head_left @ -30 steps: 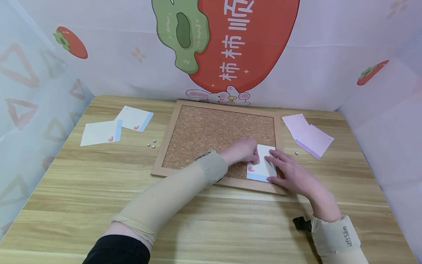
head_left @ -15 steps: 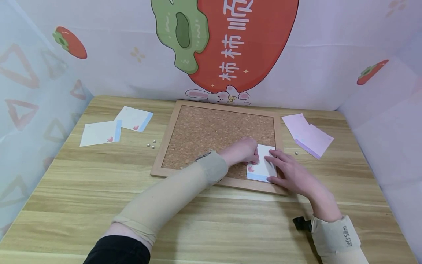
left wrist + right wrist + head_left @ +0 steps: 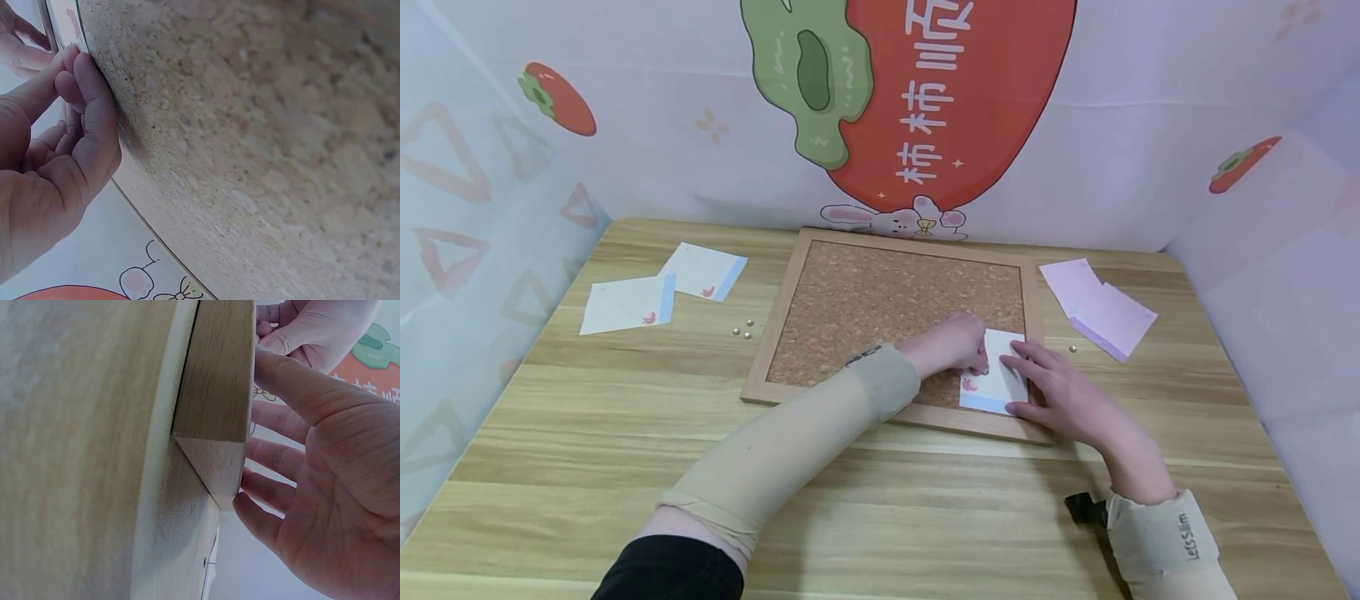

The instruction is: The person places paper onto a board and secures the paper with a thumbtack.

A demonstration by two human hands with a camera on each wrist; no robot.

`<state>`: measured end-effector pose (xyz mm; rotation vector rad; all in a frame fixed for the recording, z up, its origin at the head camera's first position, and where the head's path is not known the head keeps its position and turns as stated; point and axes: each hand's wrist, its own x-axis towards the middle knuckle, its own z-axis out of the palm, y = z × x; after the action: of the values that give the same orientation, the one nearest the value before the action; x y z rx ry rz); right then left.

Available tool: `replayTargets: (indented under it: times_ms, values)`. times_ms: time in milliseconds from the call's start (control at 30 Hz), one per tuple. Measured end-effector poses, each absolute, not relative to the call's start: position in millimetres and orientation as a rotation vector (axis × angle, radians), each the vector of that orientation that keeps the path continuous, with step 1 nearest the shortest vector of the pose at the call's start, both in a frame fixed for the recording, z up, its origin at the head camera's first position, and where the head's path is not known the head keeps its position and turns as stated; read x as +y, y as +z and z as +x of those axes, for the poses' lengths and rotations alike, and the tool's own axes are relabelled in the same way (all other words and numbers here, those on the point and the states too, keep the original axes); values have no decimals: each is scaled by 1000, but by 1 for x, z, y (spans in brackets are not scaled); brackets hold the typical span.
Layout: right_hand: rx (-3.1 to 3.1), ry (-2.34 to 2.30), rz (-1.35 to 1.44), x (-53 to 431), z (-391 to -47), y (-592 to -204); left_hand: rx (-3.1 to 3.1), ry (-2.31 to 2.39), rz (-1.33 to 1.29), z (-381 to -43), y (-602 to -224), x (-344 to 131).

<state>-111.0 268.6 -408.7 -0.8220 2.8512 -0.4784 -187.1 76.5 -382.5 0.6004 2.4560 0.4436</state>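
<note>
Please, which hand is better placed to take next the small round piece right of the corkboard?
Probably the right hand: it rests at the right edge of the white card, nearer the small round piece, fingers spread. The left hand is farther, fingers pinched together at the card.

The right sleeve [image 3: 1165, 546] reads "LetsSlim", the backdrop's [image 3: 1150, 58] red fruit [image 3: 988, 92] "柿柿顺".

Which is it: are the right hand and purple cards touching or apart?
Apart: the head view shows tabletop between the right hand and the purple cards.
</note>
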Motion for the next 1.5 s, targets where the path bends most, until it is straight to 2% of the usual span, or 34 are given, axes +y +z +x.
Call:
replayTargets:
  times_ms: [300,900,1500]
  values:
    - [2849,-470,-816,268,-112,-409,2405,498,505,-192,-386,75]
    - [2860,-494,-819,270,-112,-411,2478,422,484,-191,-386,82]
    - [2842,-525,-806,273,-113,-412,2427,612,685,-190,-391,62]
